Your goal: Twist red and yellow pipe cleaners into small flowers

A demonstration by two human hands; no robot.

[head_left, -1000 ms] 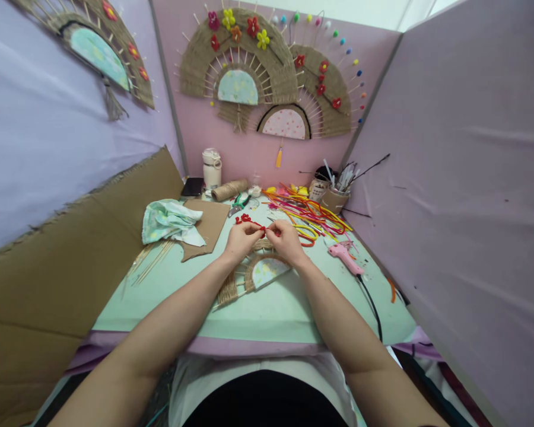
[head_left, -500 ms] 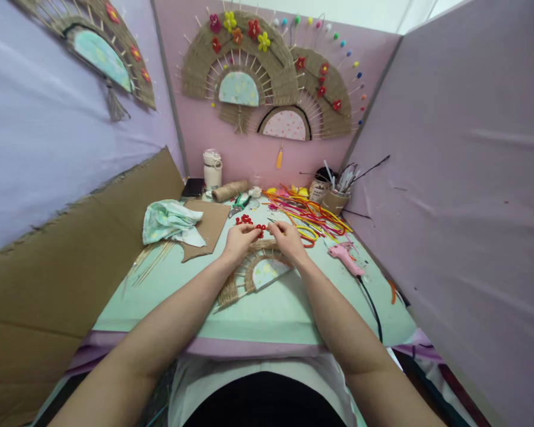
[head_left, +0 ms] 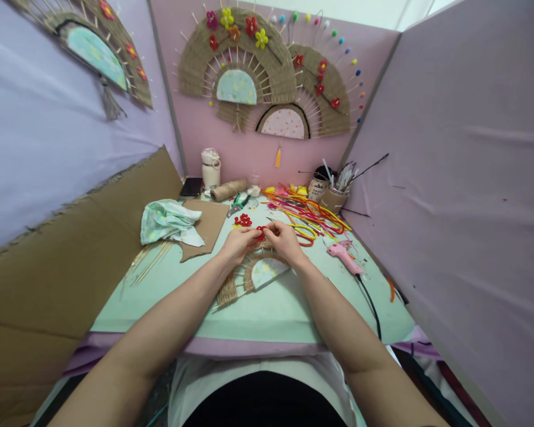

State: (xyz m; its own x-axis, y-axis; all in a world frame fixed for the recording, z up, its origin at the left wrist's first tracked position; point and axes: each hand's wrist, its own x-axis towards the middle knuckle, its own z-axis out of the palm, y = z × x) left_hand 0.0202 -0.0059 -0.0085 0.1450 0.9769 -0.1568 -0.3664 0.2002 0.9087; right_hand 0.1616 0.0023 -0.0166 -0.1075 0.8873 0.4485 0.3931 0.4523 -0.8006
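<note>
Between my two hands is a small red flower (head_left: 260, 233), apparently of bent fuzzy wire. My left hand (head_left: 241, 244) pinches it from the left. The fingertips of my right hand (head_left: 282, 238) are closed on its right side. Under and just in front of the hands, a twine-woven half-round fan (head_left: 227, 290) lies on the green tabletop, partly hidden by them. Its inner half circle (head_left: 267, 271) is pale with a floral pattern. More red looped pieces (head_left: 243, 220) rest just beyond my left hand, with a bit of yellow beside them.
A pink glue gun (head_left: 346, 258) with a black cord lies right. Coloured fuzzy wires (head_left: 314, 213) spread behind my right hand. Cardboard (head_left: 209, 222), a patterned cloth (head_left: 167, 220), green-handled pliers (head_left: 239, 203), a twine roll (head_left: 228, 190) and a white bottle (head_left: 210, 169) stand or lie left and behind.
My right fingertips have moved slightly left, closer to my left hand on the red flower. The whole view has shifted a little.
</note>
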